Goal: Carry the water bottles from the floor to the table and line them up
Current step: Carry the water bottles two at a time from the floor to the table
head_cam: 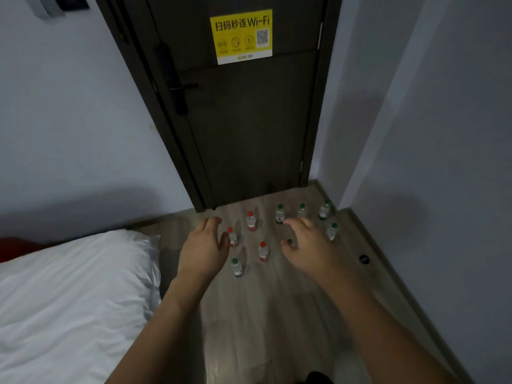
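Several small water bottles stand upright on the wooden floor (263, 306) before a dark door. Some have red caps, such as one (251, 221) near the door and one (263, 251) in the middle. Others have green caps, such as one (237, 267) nearest me and one (280, 214) further back. My left hand (203, 242) reaches out with relaxed fingers, just left of a red-capped bottle (232, 237). My right hand (307, 245) is spread above the bottles and partly hides a green-capped one (289, 241). Both hands hold nothing. No table is in view.
A bed with a white duvet (69, 295) fills the lower left. The shut dark door (243, 120) carries a yellow Wi-Fi sign (241, 36). A wall corner (415, 162) bounds the right side. A small black round object (364, 259) lies on the floor by the skirting.
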`<action>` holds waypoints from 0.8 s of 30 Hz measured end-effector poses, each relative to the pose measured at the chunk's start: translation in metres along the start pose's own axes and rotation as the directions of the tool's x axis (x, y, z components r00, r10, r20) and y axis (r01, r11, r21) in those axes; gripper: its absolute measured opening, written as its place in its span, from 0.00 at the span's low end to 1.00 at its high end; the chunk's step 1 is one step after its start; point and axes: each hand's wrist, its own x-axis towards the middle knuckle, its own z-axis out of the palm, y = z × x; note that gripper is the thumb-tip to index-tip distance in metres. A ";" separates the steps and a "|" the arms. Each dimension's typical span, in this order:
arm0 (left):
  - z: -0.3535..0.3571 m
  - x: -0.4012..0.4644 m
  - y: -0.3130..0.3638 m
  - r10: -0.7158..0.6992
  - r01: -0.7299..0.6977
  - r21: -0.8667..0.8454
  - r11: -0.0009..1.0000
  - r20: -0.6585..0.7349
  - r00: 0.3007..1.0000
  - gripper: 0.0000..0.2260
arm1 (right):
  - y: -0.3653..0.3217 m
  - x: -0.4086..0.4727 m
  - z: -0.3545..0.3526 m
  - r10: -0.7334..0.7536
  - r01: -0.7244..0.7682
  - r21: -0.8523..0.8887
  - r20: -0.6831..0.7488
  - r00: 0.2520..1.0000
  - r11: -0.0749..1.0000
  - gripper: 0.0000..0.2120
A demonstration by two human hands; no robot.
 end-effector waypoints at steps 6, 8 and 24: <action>0.037 0.088 -0.020 -0.030 0.031 -0.005 1.000 0.109 0.994 0.20 | 0.019 0.097 0.026 0.060 -0.059 -0.015 0.084 0.995 0.998 0.24; 0.044 0.118 -0.028 -0.041 0.040 0.015 0.999 0.127 0.991 0.19 | 0.027 0.135 0.032 0.046 -0.041 -0.044 0.118 0.992 0.998 0.23; 0.365 0.304 -0.211 -0.128 0.035 0.189 0.981 0.509 0.851 0.22 | 0.186 0.377 0.331 0.196 -0.113 -0.216 0.411 0.890 0.970 0.24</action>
